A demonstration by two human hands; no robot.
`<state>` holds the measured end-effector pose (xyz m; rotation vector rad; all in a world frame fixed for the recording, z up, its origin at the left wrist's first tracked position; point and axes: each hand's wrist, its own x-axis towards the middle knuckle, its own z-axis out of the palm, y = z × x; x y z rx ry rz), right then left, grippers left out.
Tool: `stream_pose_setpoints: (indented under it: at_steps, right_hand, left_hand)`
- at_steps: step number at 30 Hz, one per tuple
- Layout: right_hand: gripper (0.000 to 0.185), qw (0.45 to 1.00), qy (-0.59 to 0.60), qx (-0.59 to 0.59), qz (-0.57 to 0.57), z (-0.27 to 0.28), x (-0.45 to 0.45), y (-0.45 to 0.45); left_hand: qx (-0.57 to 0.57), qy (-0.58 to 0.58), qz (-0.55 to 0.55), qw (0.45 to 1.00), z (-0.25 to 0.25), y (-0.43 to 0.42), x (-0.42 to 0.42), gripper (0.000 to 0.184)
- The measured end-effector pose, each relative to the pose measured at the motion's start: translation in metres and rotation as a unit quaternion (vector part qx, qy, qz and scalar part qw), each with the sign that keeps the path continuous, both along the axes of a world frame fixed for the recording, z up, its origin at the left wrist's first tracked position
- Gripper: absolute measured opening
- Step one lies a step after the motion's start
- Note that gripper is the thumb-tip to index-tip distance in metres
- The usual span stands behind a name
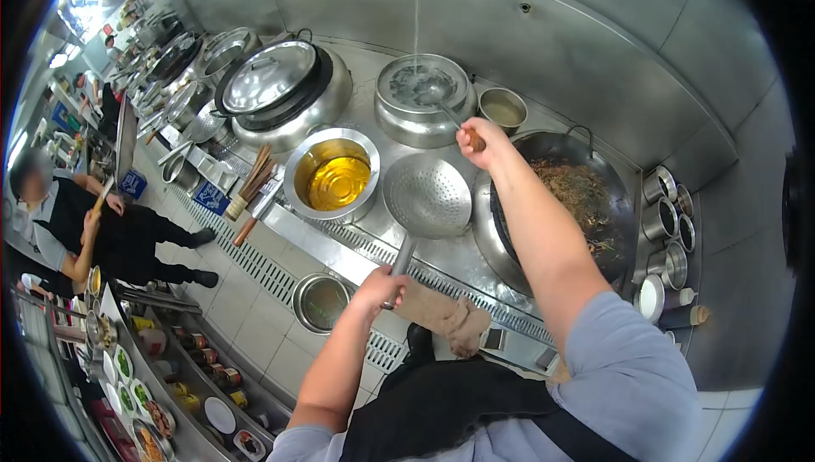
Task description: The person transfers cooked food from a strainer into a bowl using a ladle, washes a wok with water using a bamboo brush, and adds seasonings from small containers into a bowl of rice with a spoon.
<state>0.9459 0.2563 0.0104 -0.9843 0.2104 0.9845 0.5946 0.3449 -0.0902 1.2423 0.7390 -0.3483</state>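
My right hand (pixel 480 141) is closed on the wooden handle of a ladle (pixel 435 87), whose bowl is in the water of a round metal pot (pixel 393 112) at the back. Water runs into that pot from a spout. Lower down, my left hand (pixel 379 290) grips the handle of a perforated strainer (pixel 427 194), which is over the steel counter. Left of the strainer is a metal pot (pixel 299 165) of yellow oil. A wok (pixel 626 216) with brown shredded food lies beneath and beyond my right forearm.
A lidded wok (pixel 273 78) stands at the back left, and a small bowl (pixel 503 109) behind my right hand. Metal canisters (pixel 660 222) line the right side. A cloth (pixel 441 312) hangs near the front edge. Another person (pixel 72 216) stands at the left, holding a long-handled tool.
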Motion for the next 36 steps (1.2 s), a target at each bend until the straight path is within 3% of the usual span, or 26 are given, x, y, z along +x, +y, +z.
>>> stream_pose_setpoints:
  at_steps: [1, 3, 5, 6, 7, 9, 11, 13, 14, 15, 16, 17, 18, 19, 21, 22, 24, 25, 27, 30, 32, 33, 35, 36]
  right_hand:
    - [0.011, 1.0, 0.0, -0.002, -0.002, 0.004, 0.0, 0.002]
    - [0.017, 0.987, 0.105, 0.117, -0.019, 0.014, -0.007, -0.004]
    - [0.012, 0.979, 0.091, 0.184, -0.001, 0.025, -0.021, -0.017]
    - [0.024, 0.977, 0.058, 0.203, -0.006, 0.031, -0.032, -0.027]
    - [0.01, 0.98, 0.088, 0.178, -0.013, 0.048, -0.043, -0.039]
    - [0.008, 0.981, 0.076, 0.181, -0.007, 0.068, -0.059, -0.069]
    - [0.027, 0.977, 0.076, 0.197, -0.012, 0.09, -0.076, -0.106]
    - [0.031, 0.972, 0.074, 0.223, 0.013, 0.102, -0.084, -0.147]
    - [0.034, 0.971, 0.065, 0.229, 0.019, 0.111, -0.091, -0.168]
    - [0.036, 0.97, 0.054, 0.236, 0.021, 0.117, -0.097, -0.188]
    - [0.027, 0.967, 0.068, 0.243, 0.028, 0.123, -0.102, -0.209]
    - [0.031, 0.967, 0.06, 0.247, 0.026, 0.13, -0.111, -0.229]
    - [0.035, 0.965, 0.051, 0.255, 0.034, 0.135, -0.117, -0.249]
    - [0.038, 0.968, 0.046, 0.243, 0.03, 0.139, -0.123, -0.27]
    - [0.038, 0.976, 0.037, 0.213, 0.029, 0.144, -0.133, -0.305]
    - [0.037, 0.982, 0.03, 0.185, 0.028, 0.144, -0.136, -0.32]
    - [0.035, 0.993, 0.008, 0.12, 0.016, 0.139, -0.137, -0.348]
    - [0.035, 0.993, 0.005, 0.114, 0.018, 0.135, -0.137, -0.36]
    - [0.034, 0.999, -0.049, -0.018, -0.008, 0.131, -0.138, -0.382]
    - [0.029, 0.984, -0.126, -0.125, 0.01, 0.127, -0.143, -0.405]
    - [0.024, 0.95, -0.209, -0.228, 0.035, 0.128, -0.149, -0.41]
    - [0.024, 0.95, -0.211, -0.225, 0.04, 0.124, -0.146, -0.414]
    - [0.03, 0.836, -0.384, -0.375, 0.112, 0.108, -0.136, -0.417]
    - [0.039, 0.784, -0.432, -0.436, 0.093, 0.11, -0.142, -0.408]
  left_hand:
    - [-0.002, 0.0, -0.002, 1.0, -0.009, 0.001, 0.0, 0.03]
    - [-0.099, -0.019, 0.057, 0.993, -0.017, -0.005, 0.0, 0.025]
    - [-0.072, 0.001, 0.048, 0.996, -0.017, -0.018, -0.002, 0.029]
    - [-0.04, -0.021, 0.096, 0.994, -0.016, -0.024, -0.009, 0.031]
    - [-0.009, -0.044, 0.148, 0.988, -0.019, -0.027, -0.019, 0.034]
    - [0.22, -0.007, 0.129, 0.967, -0.056, -0.018, -0.063, 0.041]
    - [0.359, 0.111, 0.039, 0.926, -0.051, -0.026, -0.111, 0.044]
    - [0.335, 0.192, -0.081, 0.919, -0.105, -0.044, -0.169, 0.042]
    - [0.325, 0.198, -0.077, 0.921, -0.113, -0.068, -0.175, 0.042]
    - [0.397, 0.162, -0.165, 0.889, -0.12, -0.099, -0.177, 0.04]
    - [0.46, 0.122, -0.249, 0.843, -0.124, -0.135, -0.177, 0.038]
    - [0.426, 0.102, -0.281, 0.854, -0.122, -0.173, -0.157, 0.033]
    - [0.392, -0.028, -0.309, 0.866, -0.11, -0.206, -0.136, 0.03]
    - [0.383, -0.1, -0.346, 0.85, -0.131, -0.24, -0.12, 0.027]
    - [0.397, -0.301, -0.334, 0.8, -0.185, -0.309, -0.095, 0.03]
    - [0.393, -0.301, -0.329, 0.804, -0.198, -0.335, -0.081, 0.03]
    - [0.422, -0.21, -0.536, 0.701, -0.212, -0.369, -0.052, 0.037]
    - [0.419, -0.214, -0.532, 0.704, -0.214, -0.379, -0.048, 0.037]
    - [0.403, -0.136, -0.57, 0.702, -0.21, -0.387, -0.043, 0.041]
    - [0.461, -0.174, -0.532, 0.689, -0.265, -0.402, -0.057, 0.041]
    - [0.493, -0.202, -0.509, 0.676, -0.278, -0.408, -0.057, 0.041]
    - [0.448, -0.152, -0.534, 0.701, -0.275, -0.41, -0.048, 0.042]
    - [0.408, -0.091, -0.548, 0.725, -0.258, -0.395, -0.037, 0.043]
    - [0.393, -0.071, -0.555, 0.73, -0.231, -0.383, -0.037, 0.045]
